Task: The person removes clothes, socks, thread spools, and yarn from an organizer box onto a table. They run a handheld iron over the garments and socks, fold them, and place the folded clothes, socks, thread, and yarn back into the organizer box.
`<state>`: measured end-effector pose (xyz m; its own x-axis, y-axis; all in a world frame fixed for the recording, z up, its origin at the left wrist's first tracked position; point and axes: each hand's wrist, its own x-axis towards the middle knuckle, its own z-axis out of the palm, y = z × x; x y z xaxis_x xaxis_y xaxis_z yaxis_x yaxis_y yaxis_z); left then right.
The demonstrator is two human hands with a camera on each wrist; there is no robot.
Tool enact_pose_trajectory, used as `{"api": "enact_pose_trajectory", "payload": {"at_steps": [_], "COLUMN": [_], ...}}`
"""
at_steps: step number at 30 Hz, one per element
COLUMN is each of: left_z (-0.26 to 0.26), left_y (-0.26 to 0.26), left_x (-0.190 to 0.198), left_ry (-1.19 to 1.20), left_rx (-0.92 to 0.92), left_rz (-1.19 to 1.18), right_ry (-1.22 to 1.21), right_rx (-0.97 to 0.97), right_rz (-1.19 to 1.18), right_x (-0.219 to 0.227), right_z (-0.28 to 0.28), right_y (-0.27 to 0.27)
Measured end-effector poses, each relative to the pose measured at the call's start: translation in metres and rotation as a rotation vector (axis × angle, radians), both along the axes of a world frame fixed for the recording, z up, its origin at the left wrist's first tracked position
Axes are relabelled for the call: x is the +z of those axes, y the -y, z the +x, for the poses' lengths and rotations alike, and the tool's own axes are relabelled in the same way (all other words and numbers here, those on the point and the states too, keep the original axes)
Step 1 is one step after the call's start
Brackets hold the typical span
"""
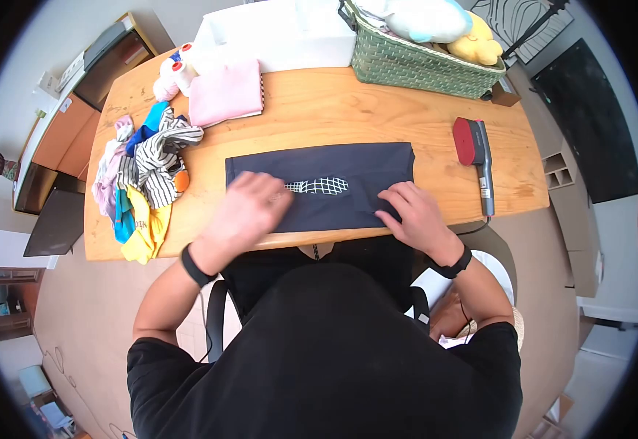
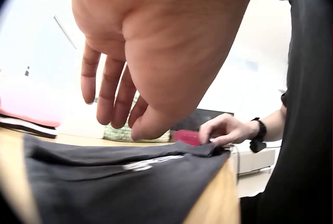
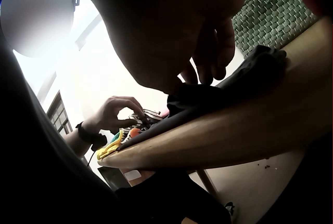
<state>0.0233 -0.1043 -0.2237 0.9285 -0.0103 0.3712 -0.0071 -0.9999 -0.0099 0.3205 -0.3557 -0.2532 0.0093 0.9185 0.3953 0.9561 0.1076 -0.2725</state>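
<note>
A dark navy garment (image 1: 319,212) lies folded into a flat rectangle at the table's front edge, a white grid print (image 1: 326,186) showing in its middle. Over its left part is my left hand (image 1: 249,212); the left wrist view has this hand (image 2: 156,57) above the cloth (image 2: 114,182), fingers loosely bent and holding nothing. At the right end, my right hand (image 1: 419,223) pinches a folded flap of the garment between thumb and fingers. The right wrist view shows the right hand (image 3: 177,37) dark, its fingertips at the bunched cloth (image 3: 197,96).
Crumpled clothes (image 1: 147,172) lie at the table's left, with a folded pink cloth (image 1: 224,91) and thread spools (image 1: 181,73) behind. A white bin (image 1: 275,44) and a green basket (image 1: 421,69) of soft toys stand at the back. A red-headed handheld device (image 1: 472,143) lies right.
</note>
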Motion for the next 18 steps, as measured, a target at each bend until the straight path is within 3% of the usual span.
{"api": "enact_pose_trajectory", "payload": {"at_steps": [4,8,16,18], "left_z": [0.065,0.106,0.105,0.1], "left_y": [0.046,0.065,0.063,0.064], "left_x": [-0.015,-0.032,-0.037,-0.038], "left_ry": [-0.002,-0.01,-0.069,-0.037], "left_rx": [-0.211,-0.264,-0.307,-0.31], "left_rz": [0.128,0.297,0.245,0.212], "right_ry": [0.049,0.074,0.106,0.134], "right_rx": [0.038,0.056,0.047,0.061], "right_rz": [-0.038,-0.038,0.009,-0.071], "right_x": [-0.008,-0.015,-0.013,-0.006], "right_z": [-0.001,0.003,0.003,0.004], "right_y": [0.006,0.014,0.02,0.022]}}
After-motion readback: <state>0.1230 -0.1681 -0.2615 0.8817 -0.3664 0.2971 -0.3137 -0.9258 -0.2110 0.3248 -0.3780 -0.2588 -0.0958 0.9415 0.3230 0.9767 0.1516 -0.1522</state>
